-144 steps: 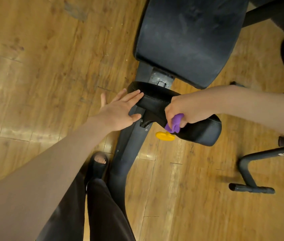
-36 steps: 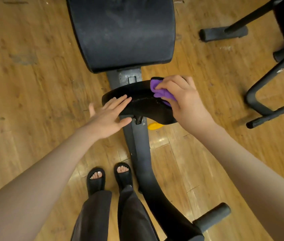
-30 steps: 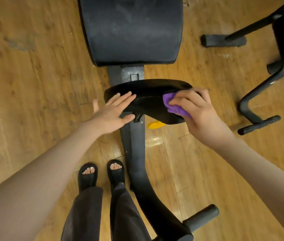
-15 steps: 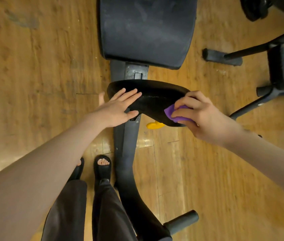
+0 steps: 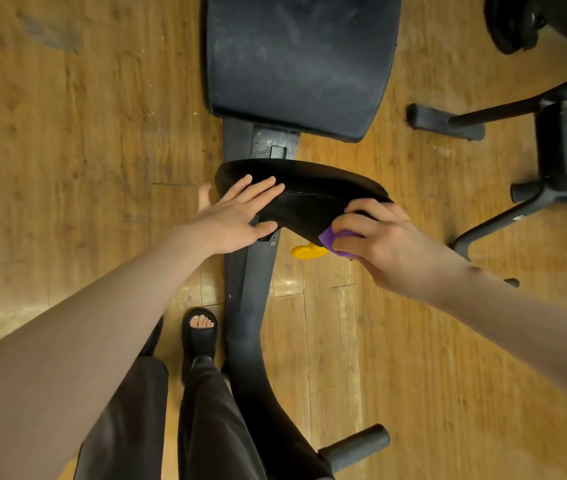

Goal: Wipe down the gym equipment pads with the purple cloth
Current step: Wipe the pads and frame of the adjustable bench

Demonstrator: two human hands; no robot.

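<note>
purple cloth [image 5: 339, 241] bunched small in the right hand [image 5: 384, 237], pressed to the near-right underside edge of the small black seat pad [image 5: 313, 194]. half a second ago sat a little higher on that same edge; a second ago lay up on the pad's right top face. so: slid down off the top, round the rim and under. probably means the top of this pad is done and the edge is being finished, with the large back pad [image 5: 297, 60] beyond, dusty and streaked, likely still to wipe.

right hand clenched round the cloth, fingers curled over it, only a purple corner showing between thumb and fingers. left hand [image 5: 237, 220] flat and released, fingers straight and spread on the pad's left end, thumb tucked below the rim, bracing, in the same spot as a second ago.

under the pad, a yellow knob [image 5: 304, 252] just beside the cloth. dark metal frame [image 5: 245, 306] running near, ending in a foot bar [image 5: 356, 446]. sandalled foot [image 5: 199, 336] left of the frame on the wood floor [image 5: 67, 168]. another machine's legs [image 5: 504, 220] at right.
</note>
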